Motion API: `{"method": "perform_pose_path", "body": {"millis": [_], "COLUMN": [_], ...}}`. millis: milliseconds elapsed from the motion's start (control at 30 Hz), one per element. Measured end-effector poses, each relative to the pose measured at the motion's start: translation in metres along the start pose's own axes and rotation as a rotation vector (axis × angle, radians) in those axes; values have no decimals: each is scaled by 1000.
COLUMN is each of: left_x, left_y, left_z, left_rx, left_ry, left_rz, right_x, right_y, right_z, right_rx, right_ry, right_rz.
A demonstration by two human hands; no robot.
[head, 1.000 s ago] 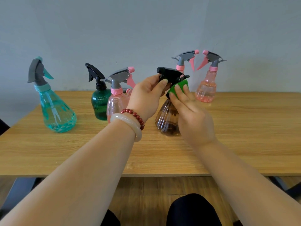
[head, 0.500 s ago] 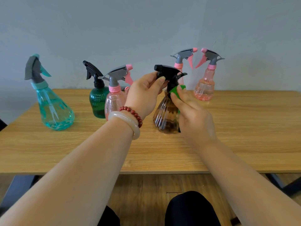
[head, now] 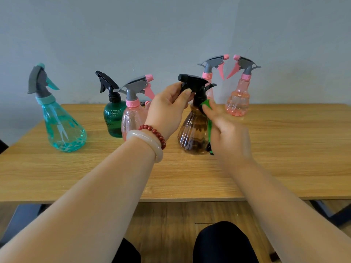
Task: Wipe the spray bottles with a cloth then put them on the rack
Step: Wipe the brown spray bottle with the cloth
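At the middle of the light wooden table (head: 284, 149) I see the brown ribbed translucent spray bottle (head: 193, 133) upright. Whether its base touches the wood or hangs just clear of it, I cannot tell. The left hand (head: 167, 109) grips its black trigger head, thumb and fingers curled round the nozzle end. The right hand (head: 228, 133) comes in from four o'clock and holds the bright green cloth (head: 208, 107) against the bottle's neck and right flank, fingers bent over the fabric. That hand hides most of the cloth.

On the left wrist sit a red bead bracelet (head: 153, 130) and a pale smooth bangle (head: 150, 143).

At ten o'clock from the brown bottle, partly blocked by the left hand, stands a pink clear spray bottle with a grey head (head: 133, 120), and just beside it a dark green spray bottle with a black trigger (head: 114, 118). Well out at nine o'clock stands a teal cone-shaped spray bottle (head: 62, 130). At twelve o'clock a second pink spray bottle (head: 210, 73) is mostly hidden behind the black head. At one o'clock a third pink spray bottle (head: 238, 103) stands apart.
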State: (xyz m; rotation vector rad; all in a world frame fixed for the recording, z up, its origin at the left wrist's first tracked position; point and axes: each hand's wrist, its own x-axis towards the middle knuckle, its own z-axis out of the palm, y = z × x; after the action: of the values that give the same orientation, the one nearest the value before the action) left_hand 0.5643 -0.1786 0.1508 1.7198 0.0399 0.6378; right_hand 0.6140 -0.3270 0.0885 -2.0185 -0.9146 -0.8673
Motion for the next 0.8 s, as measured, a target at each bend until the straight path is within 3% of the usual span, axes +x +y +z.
{"method": "perform_pose_path", "body": {"millis": [133, 267, 400, 600, 733, 800], "left_x": [-17, -31, -27, -14, -14, -13], "left_y": [-13, -33, -47, -61, -67, -68], "left_z": [5, 22, 27, 28, 31, 30], "left_rx": [-33, 187, 170, 235, 243, 225], "left_ry": [46, -25, -87, -94, -60, -69], "left_rz": [-118, -141, -79, -64, 13, 16], "right_x": [6, 5, 7, -6, -2, 1], "right_y": [1, 8, 14, 17, 13, 17], "right_z": [-6, 4, 15, 19, 23, 28], "right_rx": [153, 151, 199, 260, 187, 168], "right_ry": [159, 108, 73, 52, 93, 74], "right_rz": [179, 65, -30, 144, -142, -135]}}
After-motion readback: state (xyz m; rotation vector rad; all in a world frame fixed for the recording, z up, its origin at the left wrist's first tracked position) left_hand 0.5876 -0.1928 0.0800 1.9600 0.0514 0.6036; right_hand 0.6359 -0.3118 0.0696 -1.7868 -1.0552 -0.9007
